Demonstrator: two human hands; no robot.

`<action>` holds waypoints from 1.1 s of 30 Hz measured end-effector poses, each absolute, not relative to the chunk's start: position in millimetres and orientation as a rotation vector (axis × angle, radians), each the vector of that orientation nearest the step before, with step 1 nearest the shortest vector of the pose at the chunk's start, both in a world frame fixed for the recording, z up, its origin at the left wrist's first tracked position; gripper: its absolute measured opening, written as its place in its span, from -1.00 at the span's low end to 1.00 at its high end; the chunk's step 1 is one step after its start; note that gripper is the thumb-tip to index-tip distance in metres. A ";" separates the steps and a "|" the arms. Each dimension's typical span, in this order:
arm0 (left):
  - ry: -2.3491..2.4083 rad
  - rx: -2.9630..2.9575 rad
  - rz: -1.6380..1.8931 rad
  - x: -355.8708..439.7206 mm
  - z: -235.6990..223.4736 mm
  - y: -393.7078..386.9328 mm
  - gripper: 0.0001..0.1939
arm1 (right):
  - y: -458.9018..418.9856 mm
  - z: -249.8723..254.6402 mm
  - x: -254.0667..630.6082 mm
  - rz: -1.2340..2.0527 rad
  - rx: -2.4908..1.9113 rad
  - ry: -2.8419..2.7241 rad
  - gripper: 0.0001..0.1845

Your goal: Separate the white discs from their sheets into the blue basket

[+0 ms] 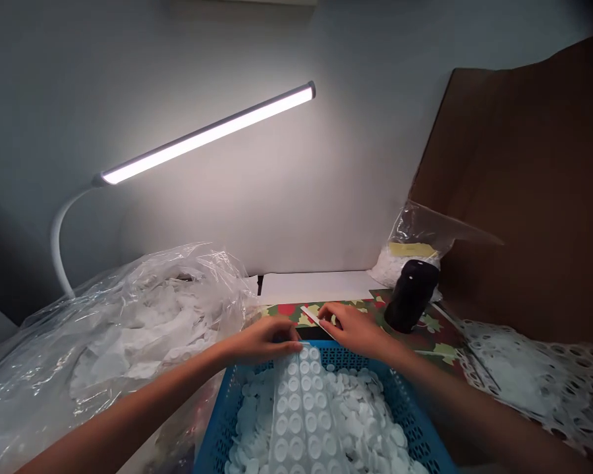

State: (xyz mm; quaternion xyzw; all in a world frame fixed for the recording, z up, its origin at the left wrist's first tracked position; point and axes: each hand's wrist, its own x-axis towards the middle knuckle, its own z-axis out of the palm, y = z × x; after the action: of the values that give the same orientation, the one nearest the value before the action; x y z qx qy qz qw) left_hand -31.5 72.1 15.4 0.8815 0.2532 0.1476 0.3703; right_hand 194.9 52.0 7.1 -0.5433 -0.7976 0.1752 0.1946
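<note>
My left hand [264, 339] is closed, pinching the far end of a translucent white sheet with rows of round discs [300, 415]. That sheet slopes toward me over a blue perforated basket [217, 421]. Loose white discs [368, 421] fill the basket on both sides of the sheet. In my right hand [353, 327], just beyond the basket's far rim, a thin flat white stick [310, 315] is gripped between thumb and fingers. It points up and to the left, its tip apart from the sheet.
A big clear plastic bag [143, 329] of white pieces lies left. A black cylindrical object [412, 296] stands right, before a clear bag [400, 260] of white bits. Punched-out sheets [538, 368] lie at right beside cardboard [518, 184]. A lit lamp [207, 135] hangs above.
</note>
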 end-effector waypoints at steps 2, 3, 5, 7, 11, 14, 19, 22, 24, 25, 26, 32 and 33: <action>0.681 2.248 0.363 -31.7 13.9 74.2 -0.72 | 74.5 1.1 199.6 0.524 -1.616 -2.244 -0.84; 0.696 2.244 0.364 -31.8 13.9 75.3 -0.73 | 85.1 -2.4 202.1 0.571 -1.656 -2.267 -0.80; 0.725 2.244 0.378 -31.9 14.6 77.3 -0.74 | 103.0 -10.8 206.3 0.718 -1.680 -2.352 -0.76; 0.760 2.247 0.398 -32.3 15.1 79.4 -0.75 | 114.6 -19.8 208.3 0.812 -1.644 -2.405 -0.74; 0.822 2.242 0.423 -35.4 13.8 84.0 -0.75 | 120.4 -28.1 208.5 0.791 -1.503 -2.344 -0.76; 0.840 2.228 0.430 -38.9 12.2 87.2 -0.75 | 117.7 -16.7 209.2 0.729 -1.370 -2.213 -0.73; 0.833 2.186 0.414 -43.4 10.4 91.7 -0.77 | 97.3 21.4 203.0 0.566 -1.234 -1.823 -0.64; 0.792 2.164 0.386 -45.3 9.0 94.9 -0.80 | 71.7 36.1 188.4 0.770 -1.063 -1.624 -0.73; 0.754 2.154 0.374 -46.1 7.6 97.0 -0.80 | 54.6 39.6 176.7 0.851 -0.955 -1.669 -0.77; 0.740 2.155 0.376 -46.4 6.8 97.9 -0.80 | 47.7 40.0 171.3 0.845 -0.934 -1.717 -0.79; 0.728 2.155 0.381 -46.6 5.9 98.6 -0.79 | 42.3 39.6 166.8 0.818 -0.910 -1.792 -0.82; 0.660 2.153 0.423 -48.3 0.9 100.6 -0.81 | 34.7 30.5 158.8 0.698 -0.862 -2.148 -0.89; 0.657 2.150 0.426 -48.7 0.2 100.9 -0.81 | 34.7 29.1 159.2 0.678 -0.868 -2.169 -0.89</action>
State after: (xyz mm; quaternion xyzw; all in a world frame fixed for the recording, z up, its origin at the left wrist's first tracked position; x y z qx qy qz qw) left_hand -48.7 100.9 0.2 0.8553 0.2614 0.1694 0.4141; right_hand 159.2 34.7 29.1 -0.3347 -0.8362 0.2615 0.3469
